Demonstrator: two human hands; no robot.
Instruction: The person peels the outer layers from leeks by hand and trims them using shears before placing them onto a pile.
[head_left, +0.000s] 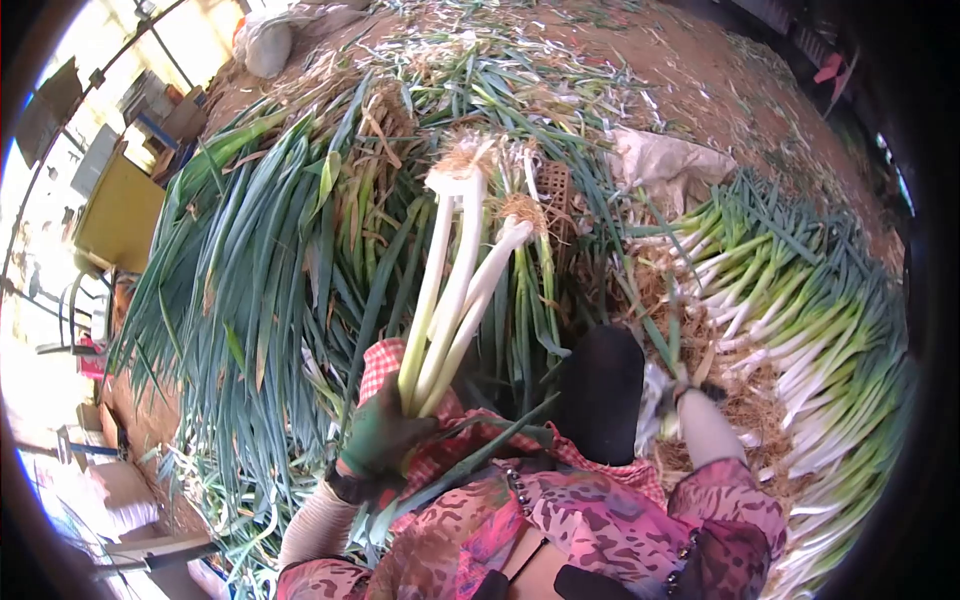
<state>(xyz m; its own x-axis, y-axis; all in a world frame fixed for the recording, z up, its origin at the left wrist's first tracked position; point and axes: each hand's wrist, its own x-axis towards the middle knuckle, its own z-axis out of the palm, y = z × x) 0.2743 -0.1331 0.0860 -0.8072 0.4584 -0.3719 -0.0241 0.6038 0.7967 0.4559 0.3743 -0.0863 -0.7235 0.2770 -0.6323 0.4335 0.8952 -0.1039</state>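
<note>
My left hand point(385, 435), in a green and dark glove, is closed round a few long green onions point(455, 290). Their white stems point up and away from me, with tangled brown roots at the far ends. Green leaves of the bunch trail below the hand across my lap. Low on the right, my right hand point(690, 395) is by a loose leaf point(674, 335) and pale scraps. Its fingers are smeared and partly hidden, so I cannot make out what they grip.
A big heap of green onions point(270, 240) with long drooping leaves lies ahead and left. On the right, a row of cleaned green onions point(800, 350) fans out beside brown root litter. A pale sack point(665, 165) lies behind it. A yellow bin point(115, 210) stands far left.
</note>
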